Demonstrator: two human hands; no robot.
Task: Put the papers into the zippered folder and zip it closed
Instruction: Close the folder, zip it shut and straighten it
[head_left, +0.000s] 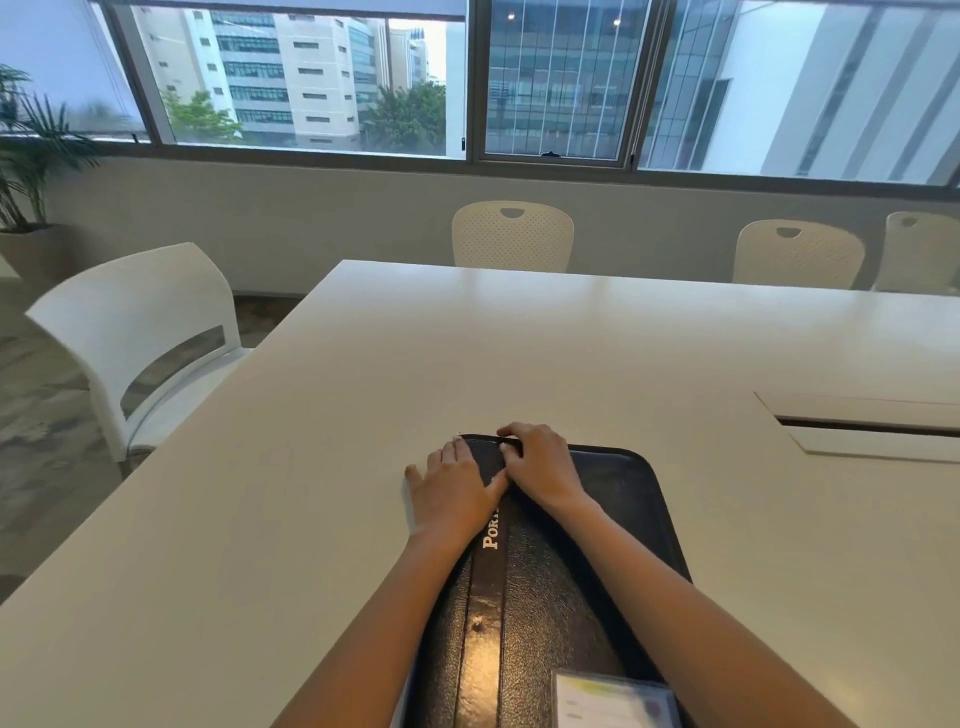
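A black leather zippered folder (550, 597) lies flat and closed on the white table (311, 467), with white lettering down a glossy strip and a clear card pocket (613, 701) near me. My left hand (452, 493) lies flat, fingers apart, over the folder's far left corner and edge. My right hand (537, 460) rests on the far edge beside it, fingertips curled at the zipper line. The zipper pull is hidden under the fingers. A thin white sliver of paper (409, 506) shows at the folder's left edge by my left hand.
A cable hatch (857, 426) is set into the table at the right. A white chair (140, 343) stands at the table's left side, and three cream chairs (511, 236) line the far side. A potted plant (26, 171) stands at the left under the windows.
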